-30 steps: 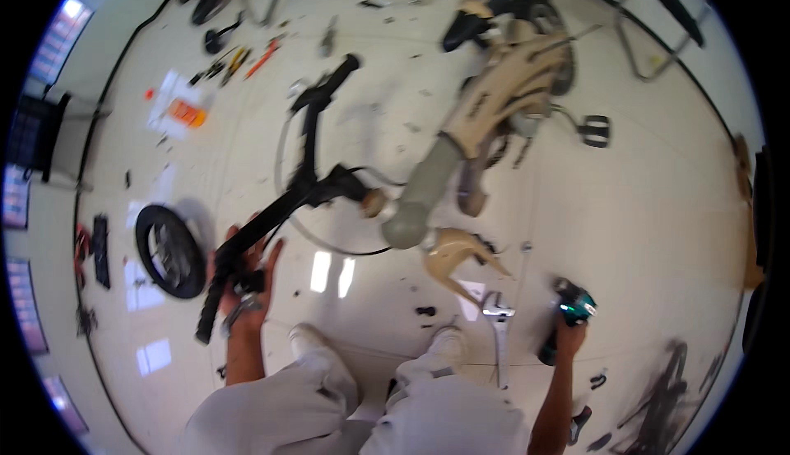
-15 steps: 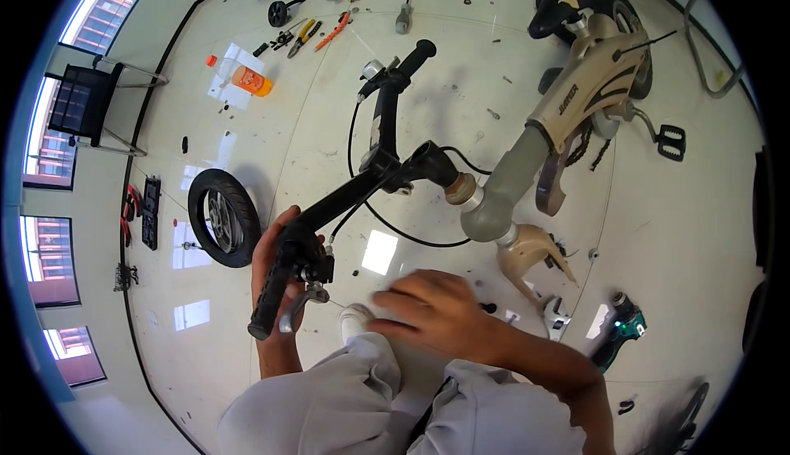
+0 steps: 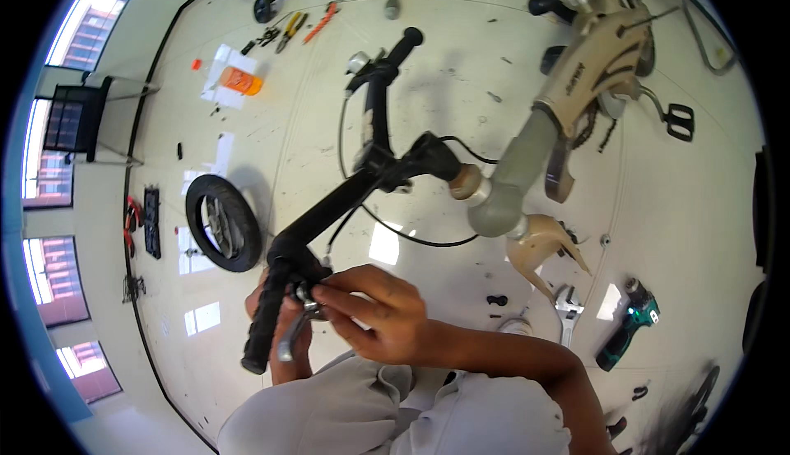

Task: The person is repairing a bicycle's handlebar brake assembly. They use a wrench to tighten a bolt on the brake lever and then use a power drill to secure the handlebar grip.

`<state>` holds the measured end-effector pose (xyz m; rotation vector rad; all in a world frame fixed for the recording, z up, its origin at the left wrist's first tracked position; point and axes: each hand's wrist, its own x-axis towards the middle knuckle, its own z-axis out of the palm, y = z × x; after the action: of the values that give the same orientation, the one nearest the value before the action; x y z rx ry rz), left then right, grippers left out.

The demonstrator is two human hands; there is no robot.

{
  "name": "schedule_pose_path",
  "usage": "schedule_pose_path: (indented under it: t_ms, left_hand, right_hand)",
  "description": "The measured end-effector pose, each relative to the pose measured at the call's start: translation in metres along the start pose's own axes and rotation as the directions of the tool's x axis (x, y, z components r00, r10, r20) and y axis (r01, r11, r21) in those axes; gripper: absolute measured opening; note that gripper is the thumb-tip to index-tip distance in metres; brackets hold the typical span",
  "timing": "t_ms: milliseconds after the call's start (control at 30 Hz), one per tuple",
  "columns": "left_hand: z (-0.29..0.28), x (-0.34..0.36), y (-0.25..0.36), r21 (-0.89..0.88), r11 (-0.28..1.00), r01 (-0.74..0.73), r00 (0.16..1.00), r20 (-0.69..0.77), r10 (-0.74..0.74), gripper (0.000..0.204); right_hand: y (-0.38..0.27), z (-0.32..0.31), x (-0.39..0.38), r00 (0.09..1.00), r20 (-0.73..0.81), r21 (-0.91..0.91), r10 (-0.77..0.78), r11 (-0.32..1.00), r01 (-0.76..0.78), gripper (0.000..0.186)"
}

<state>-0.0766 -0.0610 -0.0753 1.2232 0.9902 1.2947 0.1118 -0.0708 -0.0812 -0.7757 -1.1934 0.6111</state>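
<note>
A black bicycle handlebar [image 3: 333, 206] extends up from my lap, joined to a beige and grey child's bike frame [image 3: 514, 163] on the floor. My left hand [image 3: 301, 341] is wrapped around the handlebar's near end from behind, its fingers partly hidden by the black rubber grip [image 3: 265, 323]. The silver brake lever [image 3: 295, 333] sits beside that grip. My right hand [image 3: 378, 311] pinches the lever at its mount, thumb and fingers together. A black brake cable [image 3: 411, 239] loops from the bar toward the frame. The beige front fork [image 3: 539, 249] holds no wheel.
A loose wheel [image 3: 239, 223] lies to the left, near an orange drink bottle [image 3: 240, 81]. Pliers [image 3: 291, 32] and a screwdriver [image 3: 393, 1] are farther off. At right are an adjustable wrench [image 3: 568, 311] and a green-black power drill [image 3: 629, 323]. Small parts are scattered about.
My right hand has moved left from above my lap to the brake lever and now grips it. The handlebar's near end has dropped slightly, with my left hand still around it.
</note>
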Motion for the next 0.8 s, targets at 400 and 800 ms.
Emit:
schedule_pose_path:
  t_ms: [400,800]
  left_hand:
    - [-0.023,0.013,-0.006,-0.289,0.917,0.274,0.939,-0.125,-0.32,0.026]
    - [-0.03,0.011,-0.015,0.309,0.943,-0.124,0.97,-0.163,0.181,0.035]
  right_hand:
    - [0.011,0.011,-0.004,0.979,-0.132,-0.07,-0.153,0.987,0.144,0.029]
    - [0.009,0.002,-0.006,0.999,-0.022,-0.075,-0.049,0.996,0.047,0.027]
